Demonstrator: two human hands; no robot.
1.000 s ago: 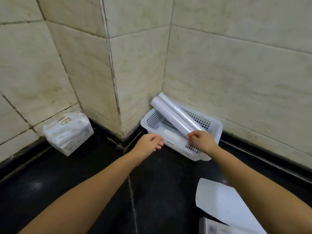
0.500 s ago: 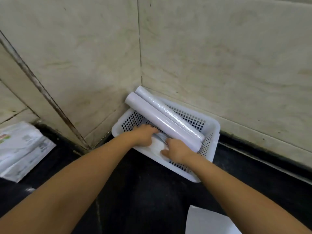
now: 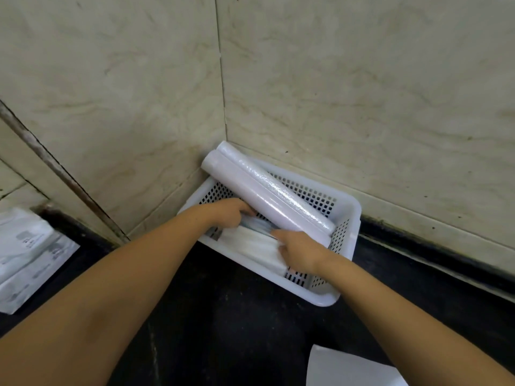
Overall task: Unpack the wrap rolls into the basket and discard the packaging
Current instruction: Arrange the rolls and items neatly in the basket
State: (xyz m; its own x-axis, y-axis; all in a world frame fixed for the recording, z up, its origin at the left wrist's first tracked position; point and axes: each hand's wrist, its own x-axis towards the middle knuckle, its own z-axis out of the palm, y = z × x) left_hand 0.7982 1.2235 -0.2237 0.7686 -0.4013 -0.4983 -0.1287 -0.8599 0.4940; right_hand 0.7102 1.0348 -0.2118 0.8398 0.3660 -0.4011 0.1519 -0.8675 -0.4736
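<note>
A second earlier both hands had hovered at the near rim of the basket (image 3: pixel 349 215); by this moment they had gone down inside it, and the view had closed in on the corner. That suggested the person had moved on from laying down the two wrap rolls (image 3: pixel 267 195) to shifting a flat white pack (image 3: pixel 255 247) lying on the basket floor, probably to make the rolls sit lower. The rolls were already in the basket, side by side, their far ends propped on the rim against the wall corner, just beyond both sets of fingertips.

The left hand (image 3: pixel 225 214) had its fingers curled and close together, tips touching the far upper edge of the pack, right under the nearer roll. The right hand (image 3: pixel 299 250) lay on the pack's right end, forefinger stretched out along its top edge, the other fingers bent loosely over it. Whether either hand truly gripped the pack could not be told.

Discarding looked undone: a white sheet (image 3: pixel 345 369), likely packaging, lay on the dark counter (image 3: pixel 237 330) well behind the right wrist.
</note>
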